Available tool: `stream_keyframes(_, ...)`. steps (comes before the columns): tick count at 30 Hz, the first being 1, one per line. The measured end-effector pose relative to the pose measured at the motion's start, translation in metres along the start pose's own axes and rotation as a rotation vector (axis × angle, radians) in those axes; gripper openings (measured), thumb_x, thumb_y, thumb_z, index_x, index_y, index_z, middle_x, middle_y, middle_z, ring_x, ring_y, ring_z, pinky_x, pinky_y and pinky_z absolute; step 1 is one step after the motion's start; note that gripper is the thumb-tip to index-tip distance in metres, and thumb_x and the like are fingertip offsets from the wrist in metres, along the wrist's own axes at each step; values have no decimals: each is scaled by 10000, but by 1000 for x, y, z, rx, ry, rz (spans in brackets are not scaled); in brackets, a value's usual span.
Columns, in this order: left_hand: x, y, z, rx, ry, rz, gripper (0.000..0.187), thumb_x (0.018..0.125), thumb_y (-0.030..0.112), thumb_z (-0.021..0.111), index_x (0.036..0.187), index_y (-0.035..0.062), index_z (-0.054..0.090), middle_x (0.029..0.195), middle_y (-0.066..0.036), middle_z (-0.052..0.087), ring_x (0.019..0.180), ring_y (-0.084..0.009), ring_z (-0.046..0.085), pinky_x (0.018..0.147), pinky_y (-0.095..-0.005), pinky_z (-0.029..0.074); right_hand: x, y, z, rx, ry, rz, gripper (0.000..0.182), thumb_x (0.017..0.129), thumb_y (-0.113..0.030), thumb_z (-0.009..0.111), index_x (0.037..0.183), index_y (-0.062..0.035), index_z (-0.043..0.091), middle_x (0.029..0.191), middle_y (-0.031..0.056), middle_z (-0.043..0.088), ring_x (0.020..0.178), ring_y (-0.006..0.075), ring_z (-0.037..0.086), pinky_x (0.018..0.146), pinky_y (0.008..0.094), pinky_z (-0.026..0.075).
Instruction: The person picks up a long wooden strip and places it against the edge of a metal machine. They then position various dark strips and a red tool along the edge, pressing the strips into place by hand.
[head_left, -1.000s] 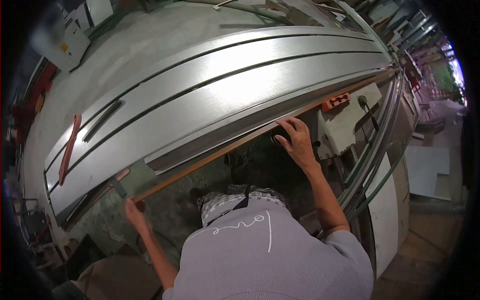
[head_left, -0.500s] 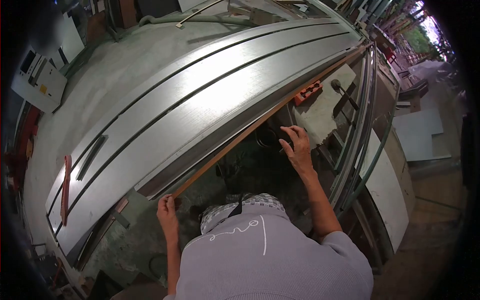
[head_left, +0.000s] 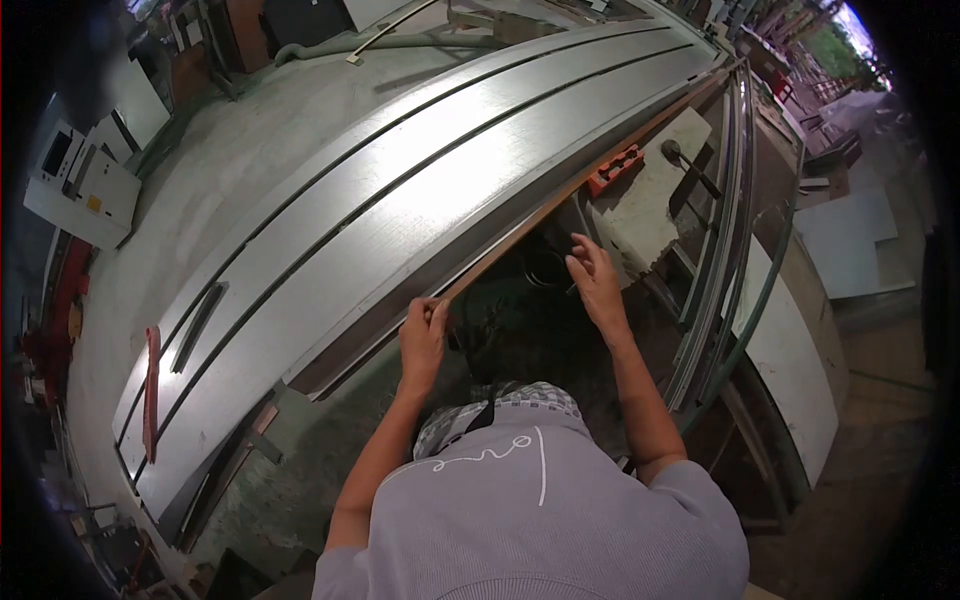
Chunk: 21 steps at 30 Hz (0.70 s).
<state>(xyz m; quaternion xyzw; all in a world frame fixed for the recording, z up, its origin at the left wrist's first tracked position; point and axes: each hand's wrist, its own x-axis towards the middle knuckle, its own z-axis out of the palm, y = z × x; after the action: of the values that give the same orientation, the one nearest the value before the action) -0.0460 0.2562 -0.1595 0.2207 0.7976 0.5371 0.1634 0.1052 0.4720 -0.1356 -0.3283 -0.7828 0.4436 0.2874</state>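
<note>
A long, thin brown strip (head_left: 545, 208) runs along the near edge of a large metal panel (head_left: 400, 215) with two dark grooves. The near end of the strip is pinched between the thumb and fingers of my left hand (head_left: 424, 340). My right hand (head_left: 597, 290) hovers to the right of the strip, apart from it, fingers loosely spread and holding nothing. Beyond my right hand, an orange-red block with holes (head_left: 615, 170) sits on a pale board (head_left: 655, 205). A dark tool with a rounded end (head_left: 690, 165) lies beside it.
Long dark metal profiles (head_left: 735, 210) stand at the right, beside a white panel (head_left: 790, 350). A red strap-like piece (head_left: 151, 395) and a short dark bar (head_left: 199, 328) lie on the panel's left end. A white cabinet (head_left: 90, 190) stands at the far left.
My left hand has moved up and to the right, still pinching the strip, and less of the strip shows between it and the far end. My right hand has shifted slightly upward.
</note>
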Motion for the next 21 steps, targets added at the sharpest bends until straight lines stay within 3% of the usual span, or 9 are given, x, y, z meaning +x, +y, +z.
stream_keyframes(3,28,-12,31,33,-62,58,290,884,255,562,932,-30,538,699,-156,610,632,-230,607,576,-340,459,14,4,19,141,-38,82,416,866,-243,576,1236,-79,478,1076,134,502,928,212,572,802,317,466)
stream_keyframes(6,43,18,51,97,-73,161,298,886,258,554,918,-38,533,726,-173,635,674,-287,637,591,-364,472,25,-1,34,139,-47,37,503,855,-274,590,1283,-70,422,1099,175,491,966,248,565,838,328,461)
stream_keyframes(9,65,19,80,-29,-154,118,303,887,257,549,904,-45,529,715,-172,643,689,-294,649,595,-366,481,31,5,43,132,-6,48,532,863,-280,579,1305,-53,390,1147,204,470,995,274,556,863,327,451)
stream_keyframes(12,78,46,94,38,-196,139,310,879,263,555,896,-45,528,698,-178,640,689,-306,647,605,-378,482,37,10,42,194,25,97,563,869,-278,570,1330,-38,352,1206,234,437,1046,291,539,888,331,438)
stream_keyframes(15,96,56,117,110,-208,206,327,871,283,556,891,-42,528,702,-199,632,703,-340,639,625,-404,479,42,1,36,308,47,133,597,895,-330,543,1346,-9,321,1236,197,450,1132,226,472,943,311,379)
stream_keyframes(21,128,62,170,189,-187,323,364,854,320,560,887,-41,530,754,-260,611,769,-419,605,668,-462,460,60,11,32,465,98,128,598,900,-311,535,1344,20,310,1234,213,457,1159,238,450,955,310,367)
